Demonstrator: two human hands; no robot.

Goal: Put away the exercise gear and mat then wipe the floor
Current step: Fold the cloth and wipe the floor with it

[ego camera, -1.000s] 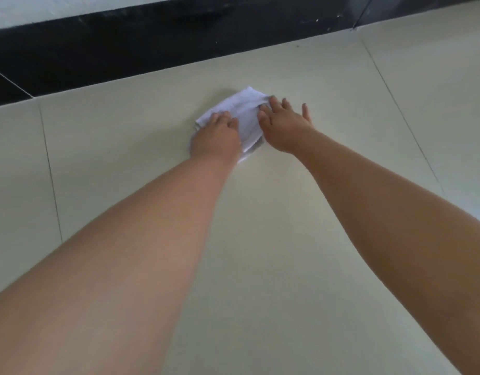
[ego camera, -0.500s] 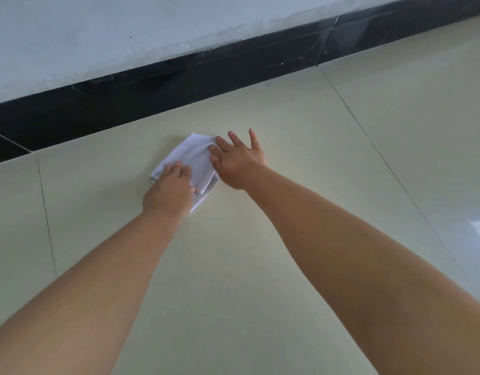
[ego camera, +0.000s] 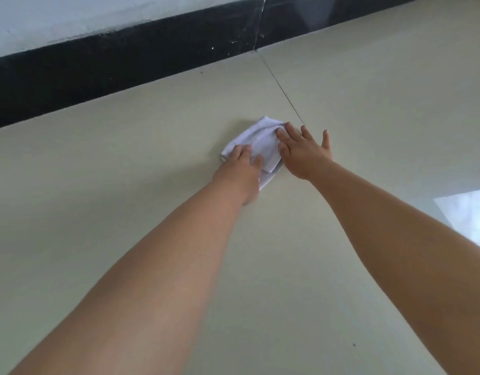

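Note:
A folded white cloth (ego camera: 260, 140) lies flat on the pale tiled floor (ego camera: 125, 185). My left hand (ego camera: 240, 171) presses on the cloth's near left part with its fingers laid flat. My right hand (ego camera: 305, 152) lies beside it with spread straight fingers. Its thumb side rests on the cloth's right edge, and its outer fingers touch the bare tile. Both arms are stretched far forward. No exercise gear or mat is in view.
A black skirting board (ego camera: 125, 66) runs along the foot of a white wall (ego camera: 71, 20) just beyond the cloth. A tile joint (ego camera: 282, 90) runs from the skirting down to my right hand. A bright reflection (ego camera: 468, 217) shines on the floor at right.
Both hands and the cloth have slid to the right along the floor, up to the tile joint. The view has also shifted, and the wall takes up less of the picture.

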